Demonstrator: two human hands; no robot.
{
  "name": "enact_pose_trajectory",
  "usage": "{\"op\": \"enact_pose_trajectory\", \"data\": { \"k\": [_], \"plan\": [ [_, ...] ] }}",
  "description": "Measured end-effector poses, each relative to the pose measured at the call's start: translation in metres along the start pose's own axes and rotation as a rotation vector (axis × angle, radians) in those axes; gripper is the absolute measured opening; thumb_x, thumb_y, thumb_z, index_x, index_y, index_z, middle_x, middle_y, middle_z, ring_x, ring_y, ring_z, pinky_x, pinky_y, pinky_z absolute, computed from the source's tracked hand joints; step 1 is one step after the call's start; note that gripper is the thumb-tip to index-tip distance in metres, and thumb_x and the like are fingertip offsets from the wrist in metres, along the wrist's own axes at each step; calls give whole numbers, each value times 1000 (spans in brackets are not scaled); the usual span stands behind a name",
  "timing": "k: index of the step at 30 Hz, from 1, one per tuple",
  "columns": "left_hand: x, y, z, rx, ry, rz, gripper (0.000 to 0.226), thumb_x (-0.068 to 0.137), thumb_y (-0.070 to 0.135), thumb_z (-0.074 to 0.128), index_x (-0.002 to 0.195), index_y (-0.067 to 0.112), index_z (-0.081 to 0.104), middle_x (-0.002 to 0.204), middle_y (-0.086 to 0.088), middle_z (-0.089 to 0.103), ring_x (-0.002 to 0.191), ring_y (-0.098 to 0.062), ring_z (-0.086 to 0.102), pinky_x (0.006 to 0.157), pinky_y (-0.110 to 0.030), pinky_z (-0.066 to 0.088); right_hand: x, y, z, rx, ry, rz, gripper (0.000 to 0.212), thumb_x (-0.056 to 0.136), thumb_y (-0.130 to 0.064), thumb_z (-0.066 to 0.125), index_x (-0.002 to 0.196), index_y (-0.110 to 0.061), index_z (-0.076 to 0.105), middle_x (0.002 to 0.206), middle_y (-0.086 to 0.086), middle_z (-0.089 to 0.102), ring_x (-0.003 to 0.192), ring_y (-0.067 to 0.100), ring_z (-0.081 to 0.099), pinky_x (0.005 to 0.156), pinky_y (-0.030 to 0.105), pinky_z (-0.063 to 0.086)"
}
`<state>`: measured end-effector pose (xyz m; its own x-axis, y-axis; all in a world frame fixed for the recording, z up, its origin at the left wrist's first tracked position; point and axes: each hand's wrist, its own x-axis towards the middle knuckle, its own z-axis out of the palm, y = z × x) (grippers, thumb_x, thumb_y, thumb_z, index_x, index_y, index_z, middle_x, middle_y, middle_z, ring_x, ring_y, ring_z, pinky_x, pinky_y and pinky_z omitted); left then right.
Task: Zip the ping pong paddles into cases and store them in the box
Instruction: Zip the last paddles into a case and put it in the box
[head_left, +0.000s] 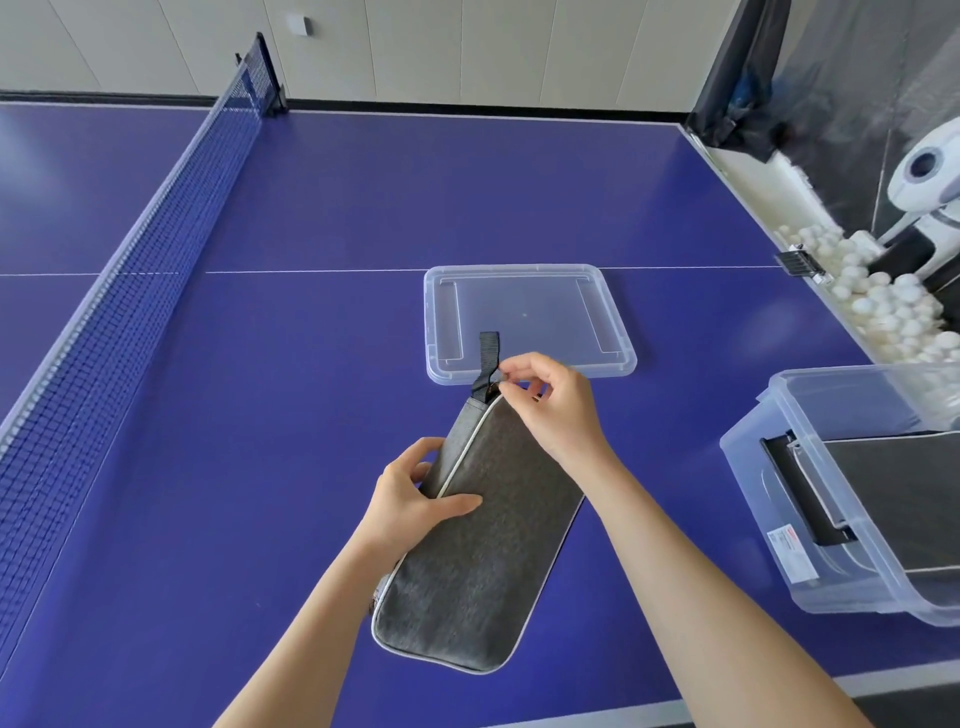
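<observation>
One case (483, 545) held by left hand (415, 501), top end pinched by right hand (553, 410), one lid (524, 312), one box (750, 470) cropped at right.

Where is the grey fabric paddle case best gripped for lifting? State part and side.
Grip the grey fabric paddle case across its narrower upper half, from the left long edge, where the left hand holds it: slim enough there for fingers to wrap. The right hand pinches its top corner by the black webbing loop.

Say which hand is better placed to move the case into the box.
Likely the right hand: it pinches the grey case at its top, and the box stands on that side; the left hand grips the far edge.
</observation>
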<state>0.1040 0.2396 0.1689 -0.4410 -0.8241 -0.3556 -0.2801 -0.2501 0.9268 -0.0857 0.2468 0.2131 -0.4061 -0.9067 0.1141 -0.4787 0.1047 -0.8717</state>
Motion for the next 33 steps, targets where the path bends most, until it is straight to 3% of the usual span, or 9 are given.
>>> {"op": "enact_pose_trajectory", "data": {
  "k": [5, 8, 11, 14, 15, 19, 25, 30, 33],
  "plan": [
    [-3, 5, -10, -197, 25, -50, 55, 58, 18, 84, 107, 29, 61, 92, -6, 75, 79, -28, 71, 67, -42, 59, -15, 21, -5, 212, 174, 226, 42, 85, -21, 69, 124, -27, 55, 124, -14, 55, 107, 1, 52, 91, 19, 44],
    [-5, 7, -17, -321, 48, -78, 54, 57, 15, 83, 105, 26, 62, 91, -10, 74, 74, -27, 70, 62, -38, 56, -32, 32, -9, 405, 178, 397, 57, 85, -27, 71, 135, -29, 45, 135, -13, 47, 122, 0, 46, 101, 25, 38],
    [-6, 6, -24, -399, 63, -93, 53, 57, 15, 83, 105, 24, 62, 92, -14, 74, 74, -28, 71, 63, -39, 56, -48, 41, -6, 502, 120, 539, 65, 81, -37, 73, 138, -32, 41, 135, -11, 47, 125, 6, 46, 98, 28, 34],
    [-8, 3, -30, -467, 72, -115, 55, 57, 18, 82, 108, 23, 61, 93, -14, 74, 75, -28, 71, 59, -37, 56, -62, 52, -1, 650, -75, 693, 94, 59, -59, 82, 138, -32, 40, 129, -6, 59, 119, 12, 57, 105, 41, 41],
    [-8, 1, -32, -487, 72, -125, 55, 59, 19, 81, 110, 23, 60, 94, -14, 74, 75, -28, 72, 59, -37, 56, -65, 53, 1, 698, -131, 720, 92, 58, -56, 83, 137, -29, 43, 126, -3, 63, 115, 15, 61, 105, 43, 43],
    [-8, -2, -40, -519, 57, -148, 63, 55, 23, 85, 113, 24, 60, 98, -15, 73, 78, -30, 72, 60, -39, 57, -71, 47, 9, 696, -194, 708, 49, 78, -30, 75, 123, -19, 58, 117, 2, 69, 104, 18, 68, 93, 42, 52],
    [-3, -6, -48, -443, -4, -153, 40, 80, 14, 73, 115, 24, 58, 95, -9, 75, 80, -24, 73, 62, -34, 57, -78, 41, 16, 580, -54, 700, 46, 76, -26, 80, 117, -22, 60, 117, -1, 67, 101, 17, 68, 88, 42, 55],
    [4, -8, -48, -419, -75, -154, 42, 81, 15, 73, 119, 24, 57, 98, -7, 75, 84, -23, 73, 63, -33, 56, -84, 32, 11, 572, 36, 659, 36, 80, -19, 77, 112, -19, 62, 109, 0, 70, 90, 15, 71, 78, 36, 57],
    [9, -6, -43, -418, -106, -160, 41, 81, 15, 73, 117, 25, 57, 96, -6, 75, 83, -22, 73, 64, -34, 56, -88, 29, 7, 567, 73, 662, 33, 80, -19, 76, 110, -20, 62, 107, -1, 71, 91, 16, 71, 84, 40, 57]
  ]
}}
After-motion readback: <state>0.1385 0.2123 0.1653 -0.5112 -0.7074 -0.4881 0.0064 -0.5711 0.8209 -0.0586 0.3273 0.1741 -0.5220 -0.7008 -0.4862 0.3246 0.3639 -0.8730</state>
